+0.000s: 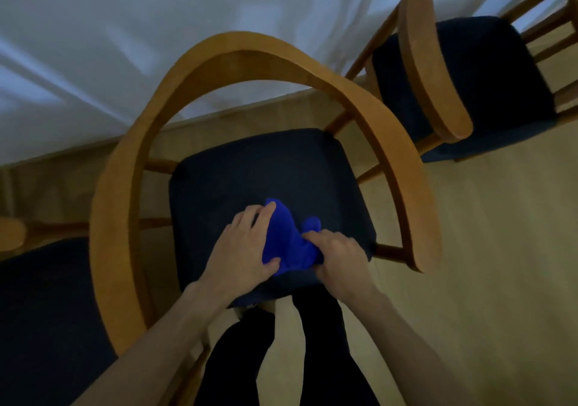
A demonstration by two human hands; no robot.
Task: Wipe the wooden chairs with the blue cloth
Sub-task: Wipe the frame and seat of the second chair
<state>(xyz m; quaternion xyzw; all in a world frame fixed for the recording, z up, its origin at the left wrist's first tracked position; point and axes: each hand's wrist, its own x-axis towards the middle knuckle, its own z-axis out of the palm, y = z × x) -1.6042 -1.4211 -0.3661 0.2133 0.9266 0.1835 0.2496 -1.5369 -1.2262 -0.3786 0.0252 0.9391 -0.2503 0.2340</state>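
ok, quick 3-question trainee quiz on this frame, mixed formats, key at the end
1. True or false: the blue cloth lies on the wooden armrest of the middle chair.
2. Which hands hold the cloth? A) left hand only B) right hand only C) both
3. Fill in: the cloth sits on the dark ____ of the chair.

Key: 1 false, it is bunched on the seat cushion. 2 C. 3 seat cushion.

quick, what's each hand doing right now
Left hand: holding the blue cloth, thumb and fingers around it.
Right hand: fingers curled, gripping the same cloth.
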